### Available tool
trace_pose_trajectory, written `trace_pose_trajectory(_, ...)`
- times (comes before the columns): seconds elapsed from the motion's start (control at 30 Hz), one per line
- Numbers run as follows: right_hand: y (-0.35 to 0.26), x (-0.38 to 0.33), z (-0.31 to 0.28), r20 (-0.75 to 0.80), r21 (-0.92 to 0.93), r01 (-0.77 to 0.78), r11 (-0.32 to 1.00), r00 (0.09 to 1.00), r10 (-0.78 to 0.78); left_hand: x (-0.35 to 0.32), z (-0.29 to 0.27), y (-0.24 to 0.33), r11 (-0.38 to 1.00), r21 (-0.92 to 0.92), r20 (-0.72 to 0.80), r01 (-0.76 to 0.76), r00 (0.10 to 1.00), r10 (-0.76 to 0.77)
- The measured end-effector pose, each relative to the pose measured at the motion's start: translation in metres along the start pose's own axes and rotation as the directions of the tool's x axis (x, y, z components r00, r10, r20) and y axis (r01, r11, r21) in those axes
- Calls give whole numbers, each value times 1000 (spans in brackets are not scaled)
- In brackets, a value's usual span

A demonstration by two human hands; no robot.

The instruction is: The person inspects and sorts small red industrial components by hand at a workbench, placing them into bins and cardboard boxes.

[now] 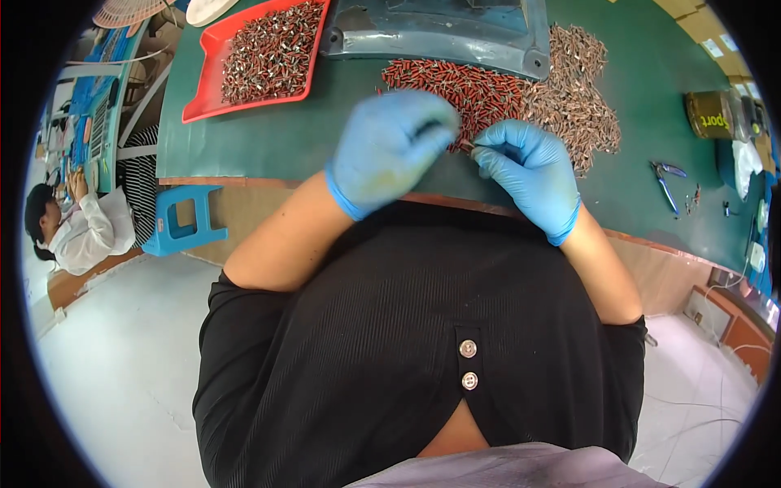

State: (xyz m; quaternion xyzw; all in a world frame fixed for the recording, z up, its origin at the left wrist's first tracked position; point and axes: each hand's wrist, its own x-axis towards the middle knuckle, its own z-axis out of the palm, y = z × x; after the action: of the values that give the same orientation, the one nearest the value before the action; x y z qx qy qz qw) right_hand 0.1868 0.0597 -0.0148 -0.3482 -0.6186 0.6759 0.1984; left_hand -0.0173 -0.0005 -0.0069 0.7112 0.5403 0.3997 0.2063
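Observation:
Both my hands wear blue gloves and meet over the near edge of the green table. My left hand [394, 146] is curled, thumb and fingers drawn together in a pinch; motion blurs its fingertips, so anything in them cannot be made out. My right hand [533, 172] pinches a small dark-red and metallic piece [466, 145], whose exact kind is too small to tell. Just beyond the hands lies a heap of small red cylindrical parts with metal ends [464, 89]. A heap of copper-brown metal parts [573, 98] adjoins it on the right.
A red tray [213, 73] of red-and-metal parts stands at the far left. Behind the heaps sits a grey-blue plastic bin [439, 28]. Pliers [665, 187] and a dark-yellow container [708, 114] are at the right. A blue stool [187, 220] and another seated person [85, 220] are leftward.

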Motion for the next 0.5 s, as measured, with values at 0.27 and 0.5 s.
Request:
trace_pose_trajectory(0.27,4,2,1,-58,-437,254,863,949,-309,0,-50,-35,869,445,-87,218,976,-200)
trace_pose_trajectory(0.5,0,4,3,-106,-380,188,906,964,-244,5,-42,-38,842,518,24,149,982,-189)
